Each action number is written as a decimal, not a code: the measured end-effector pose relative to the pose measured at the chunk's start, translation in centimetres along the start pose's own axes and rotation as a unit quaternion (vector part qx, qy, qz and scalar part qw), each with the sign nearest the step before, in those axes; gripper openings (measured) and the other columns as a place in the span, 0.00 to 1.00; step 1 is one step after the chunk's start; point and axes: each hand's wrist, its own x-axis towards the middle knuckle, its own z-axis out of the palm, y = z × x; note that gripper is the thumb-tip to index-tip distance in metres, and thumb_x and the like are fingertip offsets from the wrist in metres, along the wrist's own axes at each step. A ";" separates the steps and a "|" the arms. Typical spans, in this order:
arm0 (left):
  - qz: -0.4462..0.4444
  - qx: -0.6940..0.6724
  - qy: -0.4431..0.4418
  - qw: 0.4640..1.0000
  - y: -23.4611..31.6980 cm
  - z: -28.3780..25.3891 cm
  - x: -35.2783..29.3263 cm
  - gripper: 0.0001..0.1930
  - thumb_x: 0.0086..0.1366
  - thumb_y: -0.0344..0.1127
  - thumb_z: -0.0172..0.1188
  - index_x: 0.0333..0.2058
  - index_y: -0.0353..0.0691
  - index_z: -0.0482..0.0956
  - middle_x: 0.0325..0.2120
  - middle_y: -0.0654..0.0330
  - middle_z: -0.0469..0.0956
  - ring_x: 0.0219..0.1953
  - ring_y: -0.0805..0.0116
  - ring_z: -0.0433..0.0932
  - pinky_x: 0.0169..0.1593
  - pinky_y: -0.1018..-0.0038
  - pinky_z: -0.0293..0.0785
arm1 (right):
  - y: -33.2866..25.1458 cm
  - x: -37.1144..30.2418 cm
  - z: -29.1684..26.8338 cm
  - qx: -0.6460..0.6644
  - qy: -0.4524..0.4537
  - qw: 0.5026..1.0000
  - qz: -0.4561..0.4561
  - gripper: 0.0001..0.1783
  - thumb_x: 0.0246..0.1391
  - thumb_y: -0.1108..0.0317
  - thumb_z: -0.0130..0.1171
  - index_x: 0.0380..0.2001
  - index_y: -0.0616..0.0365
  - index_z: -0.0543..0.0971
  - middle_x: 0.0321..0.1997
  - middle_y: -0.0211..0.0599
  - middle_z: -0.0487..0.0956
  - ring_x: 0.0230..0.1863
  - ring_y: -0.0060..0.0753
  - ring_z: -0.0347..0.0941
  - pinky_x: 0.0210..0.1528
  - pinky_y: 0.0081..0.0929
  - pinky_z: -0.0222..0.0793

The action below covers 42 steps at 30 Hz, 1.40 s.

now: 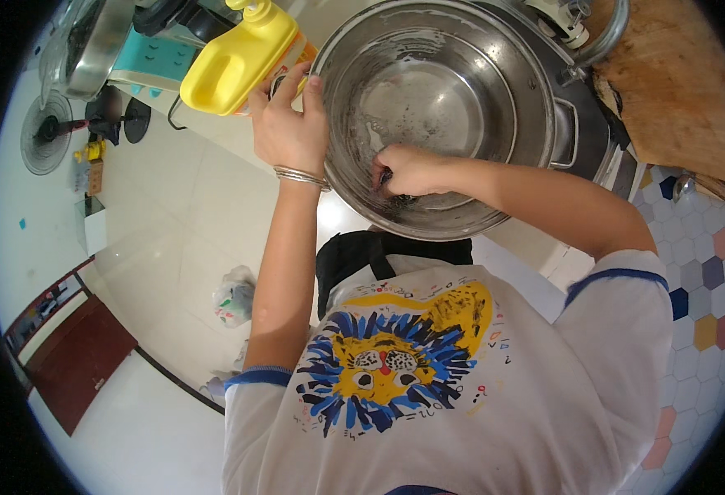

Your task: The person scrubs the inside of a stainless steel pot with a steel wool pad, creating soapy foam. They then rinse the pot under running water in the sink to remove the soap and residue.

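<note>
A large, wide stainless steel pot (536, 103) stands in front of me, with wet marks and dark specks on its inner wall and bottom. My right hand (412, 169) reaches inside it, fingers closed on a dark scrubber (401, 199) pressed against the near left wall. Most of the scrubber is hidden under the hand. At the pot's left side, my left hand (290, 132) grips around the rim and handle area. The handle there is mostly covered by my fingers. A yellow jug-like pump bottle (234, 62) is right beside those fingers.
A metal tap (597, 58) and a wooden board (668, 82) lie to the right of the pot. A teal box-like thing (152, 62) sits at the upper left. Down on the floor are a plastic bag (234, 295) and a standing fan (49, 128).
</note>
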 end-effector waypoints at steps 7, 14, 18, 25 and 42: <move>0.009 0.005 0.001 1.000 0.5 0.0 0.2 0.12 0.53 0.45 0.60 0.37 0.56 0.81 0.40 0.58 0.72 0.41 0.59 0.74 0.38 0.66 0.71 | -2.5 4.0 -1.8 0.149 0.189 0.970 0.036 0.10 0.38 0.77 0.53 0.28 0.61 0.78 0.27 0.47 0.78 0.33 0.43 0.75 0.36 0.35 0.68; 0.004 0.009 0.005 1.000 0.6 -0.2 -0.1 0.12 0.53 0.45 0.59 0.37 0.57 0.81 0.40 0.59 0.73 0.41 0.60 0.74 0.38 0.67 0.71 | -0.8 2.3 -0.1 0.027 0.101 0.993 0.046 0.09 0.39 0.74 0.54 0.28 0.60 0.78 0.31 0.49 0.78 0.37 0.43 0.74 0.39 0.34 0.68; 0.018 -0.008 -0.004 1.000 0.2 0.2 0.4 0.11 0.53 0.46 0.60 0.37 0.58 0.81 0.40 0.59 0.73 0.41 0.61 0.74 0.38 0.67 0.71 | -3.9 4.5 -3.5 0.252 0.197 0.942 0.101 0.08 0.43 0.71 0.53 0.28 0.61 0.77 0.28 0.52 0.77 0.37 0.44 0.75 0.39 0.36 0.68; 0.013 -0.005 -0.044 0.999 0.4 -0.3 0.4 0.15 0.56 0.48 0.58 0.40 0.52 0.80 0.37 0.52 0.72 0.40 0.59 0.73 0.43 0.68 0.69 | 0.5 -0.8 -0.2 -0.142 -0.119 0.983 0.012 0.12 0.33 0.75 0.56 0.27 0.59 0.79 0.31 0.44 0.78 0.37 0.42 0.74 0.38 0.33 0.67; -0.002 -0.009 -0.062 0.998 0.1 0.0 1.2 0.13 0.53 0.50 0.60 0.38 0.59 0.80 0.38 0.57 0.73 0.40 0.60 0.73 0.40 0.67 0.71 | -0.7 1.7 0.3 -0.050 -0.054 0.996 0.042 0.11 0.33 0.71 0.60 0.27 0.59 0.79 0.28 0.45 0.78 0.33 0.42 0.74 0.35 0.33 0.68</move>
